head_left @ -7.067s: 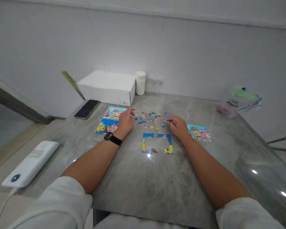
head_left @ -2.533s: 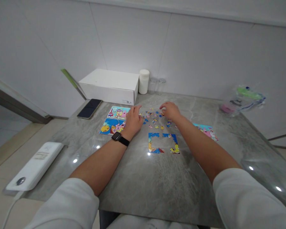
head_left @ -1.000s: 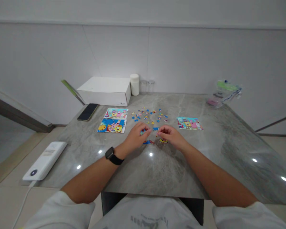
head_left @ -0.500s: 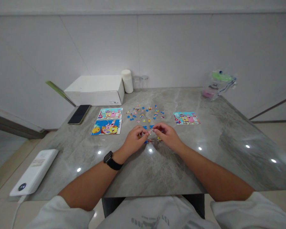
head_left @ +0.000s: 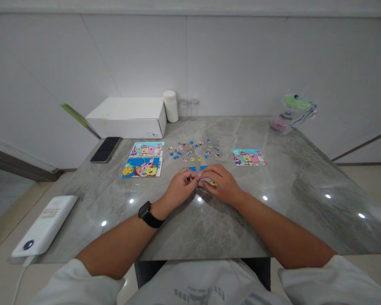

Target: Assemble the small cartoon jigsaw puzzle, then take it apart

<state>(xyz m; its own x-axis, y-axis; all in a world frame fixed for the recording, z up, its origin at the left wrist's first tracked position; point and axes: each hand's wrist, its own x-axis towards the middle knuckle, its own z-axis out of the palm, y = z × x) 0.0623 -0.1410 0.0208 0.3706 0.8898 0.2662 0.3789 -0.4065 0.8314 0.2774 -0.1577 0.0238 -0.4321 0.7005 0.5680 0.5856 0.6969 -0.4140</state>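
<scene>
My left hand (head_left: 183, 186) and my right hand (head_left: 221, 183) meet at the middle of the table, fingertips pinched together around a small pinkish jigsaw piece (head_left: 200, 177). Beneath and between them lie partly joined jigsaw pieces (head_left: 212, 183), blue along the far side and yellow and red nearer me; my fingers hide much of them. Just beyond the hands, several loose jigsaw pieces (head_left: 192, 160) in blue, yellow and pink are scattered face up. A cartoon picture card (head_left: 249, 157) lies to the right. Two more cards, one pink and teal (head_left: 147, 149) and one blue (head_left: 141, 167), lie to the left.
On the grey marbled table (head_left: 206, 237), a phone (head_left: 106, 149) and a white power bank with a cable (head_left: 46, 224) lie left. Along the wall stand a white box (head_left: 125, 127), a white bottle (head_left: 170, 106) and two glasses (head_left: 193, 110). A clear plastic bag (head_left: 292, 114) is back right.
My right hand has come down and in, its fingertips now meeting those of my left hand at the small piece. My left hand has barely moved. The camera view has shifted slightly.
</scene>
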